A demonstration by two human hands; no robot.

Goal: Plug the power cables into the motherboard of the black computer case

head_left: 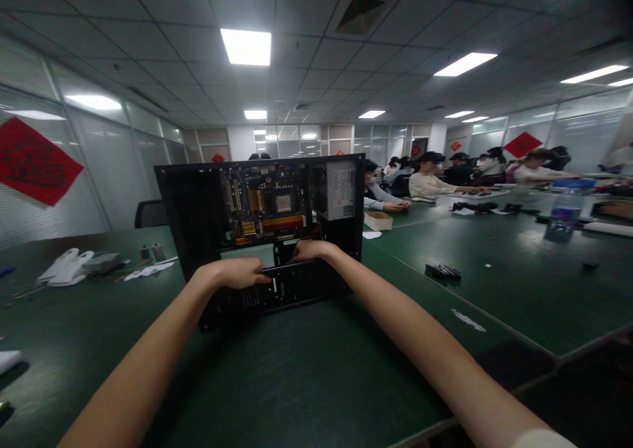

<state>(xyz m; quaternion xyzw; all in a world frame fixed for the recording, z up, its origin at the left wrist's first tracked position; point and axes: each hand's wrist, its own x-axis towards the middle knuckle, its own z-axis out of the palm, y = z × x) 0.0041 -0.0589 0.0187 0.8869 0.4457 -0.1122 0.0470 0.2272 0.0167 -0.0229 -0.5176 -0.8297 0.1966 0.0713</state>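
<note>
An opened black computer case [192,237] stands on the green table in front of me, its open side facing me. Inside it are a motherboard [262,194] and, at the upper right, a power supply [341,187]. My left hand [242,272] is closed on a black metal edge in the lower part of the case. Reaching inside just right of it, below the motherboard, my right hand [310,250] has its fingers curled down behind the metal frame. Those fingertips are hidden, so what they grip does not show.
On the green table [306,369] lie a white plastic bag [66,266] and a grey box [102,262] at left. At right are a small open box [378,221], a black part [443,272] and a water bottle [566,204]. Several people sit working farther back.
</note>
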